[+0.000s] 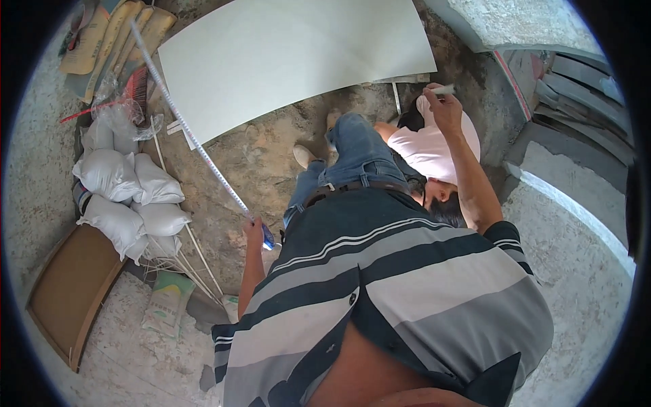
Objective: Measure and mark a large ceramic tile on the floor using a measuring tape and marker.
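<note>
My left hand (254, 234) is closed around a blue tape measure (268, 237), low beside my hip. Its long white blade (193, 136) runs out to the upper left, crossing in front of the white board's left end; whether it touches the board I cannot tell. On the right, my right hand (444, 112) is raised with a short pale stick-like thing (444, 89) pinched between its fingers; its exact kind is too small to make out. A large white board (298, 54) lies ahead of me over the rough floor.
A person in a pale pink top (441, 149) is bent low close to my right arm. Full white sacks (112, 176) are piled on the left, near a red broom (135, 91), thin pale rods (196, 251) and a brown panel (74, 292). Grey slabs (583, 102) stack at right.
</note>
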